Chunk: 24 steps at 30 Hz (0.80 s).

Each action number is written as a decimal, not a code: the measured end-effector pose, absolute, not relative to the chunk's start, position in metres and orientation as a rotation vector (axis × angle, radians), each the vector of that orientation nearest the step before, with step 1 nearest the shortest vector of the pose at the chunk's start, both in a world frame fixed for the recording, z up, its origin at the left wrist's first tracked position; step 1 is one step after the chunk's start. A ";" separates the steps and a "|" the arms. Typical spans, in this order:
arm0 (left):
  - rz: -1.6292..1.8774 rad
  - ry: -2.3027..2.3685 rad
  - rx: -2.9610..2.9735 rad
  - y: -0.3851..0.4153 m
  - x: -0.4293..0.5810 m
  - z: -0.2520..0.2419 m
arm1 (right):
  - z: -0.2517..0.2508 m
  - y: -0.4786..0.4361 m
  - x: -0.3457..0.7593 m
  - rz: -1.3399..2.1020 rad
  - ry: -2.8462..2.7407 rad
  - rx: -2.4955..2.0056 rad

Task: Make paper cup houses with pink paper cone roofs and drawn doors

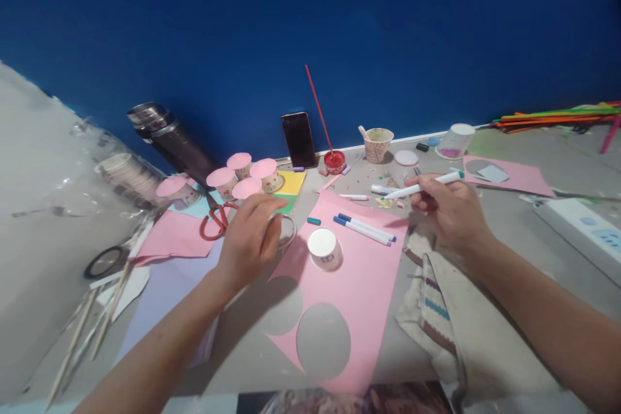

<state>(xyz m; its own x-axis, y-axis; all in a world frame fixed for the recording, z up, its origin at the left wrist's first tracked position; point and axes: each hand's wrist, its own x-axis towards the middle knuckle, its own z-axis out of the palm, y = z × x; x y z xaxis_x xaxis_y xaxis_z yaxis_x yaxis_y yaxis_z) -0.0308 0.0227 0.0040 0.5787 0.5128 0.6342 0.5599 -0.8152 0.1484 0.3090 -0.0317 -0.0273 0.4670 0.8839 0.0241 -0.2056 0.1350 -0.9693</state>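
Note:
My left hand [253, 231] is curled, thumb below and fingers above, round a white-rimmed round thing [290, 231], mostly hidden behind the hand. My right hand [444, 210] holds a white marker [412, 190] in the fingers; its tip points left and its rear end is green. Between the hands a white paper cup [325, 248] stands upside down on a pink sheet [361, 310], with a small window drawn on its side. Two white markers with blue ends [363, 230] lie right of the cup. A teal cap [314, 221] lies left of them.
Pink-topped cups [247, 187], red-handled scissors [216, 223] and a dark flask [169, 139] stand or lie at left. A phone [297, 139] leans on the blue wall beside a red pot [334, 162]. A power strip [587, 226] lies right, a cloth [485, 310] below my right arm.

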 end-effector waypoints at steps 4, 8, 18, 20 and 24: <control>-0.892 -0.652 -2.815 -0.032 -0.033 -0.007 | -0.030 -0.030 0.309 0.951 -0.747 -1.202; -0.511 -0.724 -2.953 -0.037 -0.016 -0.028 | -0.034 -0.032 0.308 0.956 -0.842 -1.260; -0.695 -1.099 -2.785 0.002 -0.006 -0.030 | -0.036 -0.035 0.309 0.955 -0.908 -1.312; -0.815 -1.246 -2.886 0.003 -0.009 -0.029 | -0.036 -0.037 0.307 0.956 -0.925 -1.304; -1.365 -1.615 -3.154 0.002 -0.011 -0.027 | -0.029 -0.041 0.298 0.994 -0.909 -1.237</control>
